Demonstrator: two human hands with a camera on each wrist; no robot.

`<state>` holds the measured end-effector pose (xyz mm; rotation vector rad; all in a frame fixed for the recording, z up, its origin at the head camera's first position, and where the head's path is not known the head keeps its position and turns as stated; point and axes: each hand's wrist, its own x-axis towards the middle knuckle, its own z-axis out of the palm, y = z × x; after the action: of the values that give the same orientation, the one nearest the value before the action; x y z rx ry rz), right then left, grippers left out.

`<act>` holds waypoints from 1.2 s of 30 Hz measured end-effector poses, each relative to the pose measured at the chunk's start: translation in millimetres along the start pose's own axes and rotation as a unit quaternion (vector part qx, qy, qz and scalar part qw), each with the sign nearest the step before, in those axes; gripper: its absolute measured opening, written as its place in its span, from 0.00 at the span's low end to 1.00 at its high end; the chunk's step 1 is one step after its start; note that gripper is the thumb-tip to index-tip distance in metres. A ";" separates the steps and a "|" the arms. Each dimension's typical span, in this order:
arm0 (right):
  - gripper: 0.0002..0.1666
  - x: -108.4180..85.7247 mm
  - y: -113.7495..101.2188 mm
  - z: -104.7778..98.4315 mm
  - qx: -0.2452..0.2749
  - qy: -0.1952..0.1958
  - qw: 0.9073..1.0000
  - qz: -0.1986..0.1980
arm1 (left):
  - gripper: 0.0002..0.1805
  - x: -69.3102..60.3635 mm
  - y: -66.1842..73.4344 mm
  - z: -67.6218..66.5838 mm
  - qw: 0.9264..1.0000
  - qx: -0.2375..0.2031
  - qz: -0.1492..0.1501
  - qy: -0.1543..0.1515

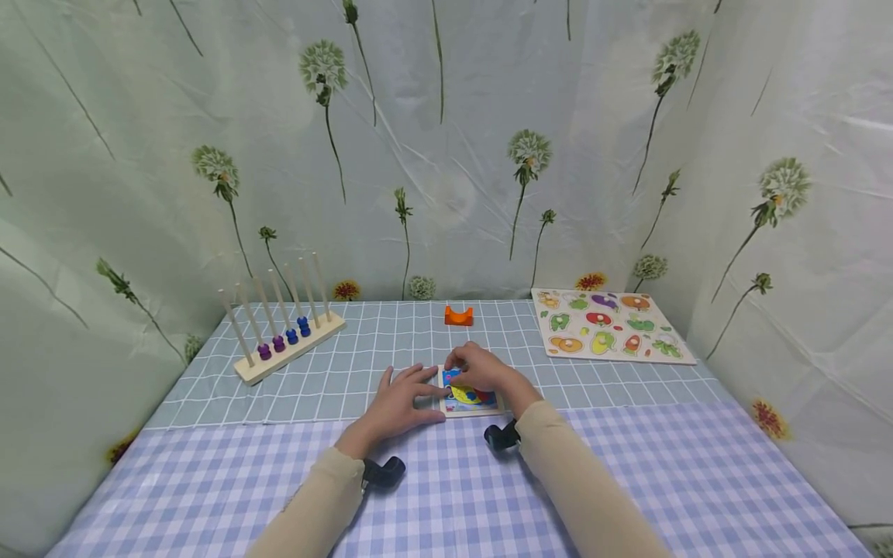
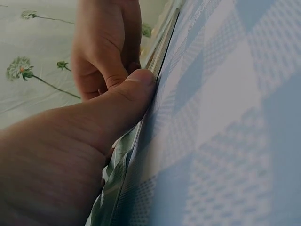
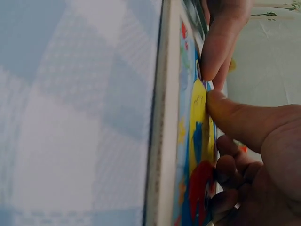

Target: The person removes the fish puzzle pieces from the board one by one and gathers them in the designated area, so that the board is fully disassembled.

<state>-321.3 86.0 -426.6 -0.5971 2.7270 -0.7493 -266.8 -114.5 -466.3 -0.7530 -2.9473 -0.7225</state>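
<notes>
- Below, blue gingham [image 1: 446,504] and gridded cloth [image 1: 391,341] cover the tabletop [image 1: 684,457]; crinkled, dandelion-printed curtain [image 1: 460,232] behind;
- flat, pale-rimmed puzzle [image 1: 469,397] lies mid-tabletop, between the hands;
- left hand [image 1: 401,399] touches its edge, fingers apart;
- right hand's [image 1: 483,368] fingers bend over it; cannot tell whether clamped.

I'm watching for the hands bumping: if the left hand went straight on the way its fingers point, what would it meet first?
The small picture board, just at the left hand's fingertips; beyond it, probably the right hand, though depth is hard to judge.
</notes>
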 end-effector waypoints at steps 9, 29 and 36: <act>0.05 1.7 -5.4 -2.9 -0.036 -0.011 0.999 -0.003 | 0.24 1.5 -0.2 1.4 1.000 -0.007 0.000 0.006; 0.09 1.4 7.6 3.8 0.020 0.024 1.000 -0.001 | 0.24 1.1 -0.2 1.1 1.000 -0.003 -0.004 -0.002; 0.09 1.9 7.7 1.9 0.027 0.029 0.999 -0.006 | 0.24 0.8 0.8 0.3 1.000 -0.005 -0.006 -0.004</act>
<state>-324.8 90.3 -432.5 -0.5880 2.7475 -0.8543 -267.2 -113.4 -466.1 -0.7404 -2.9604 -0.7363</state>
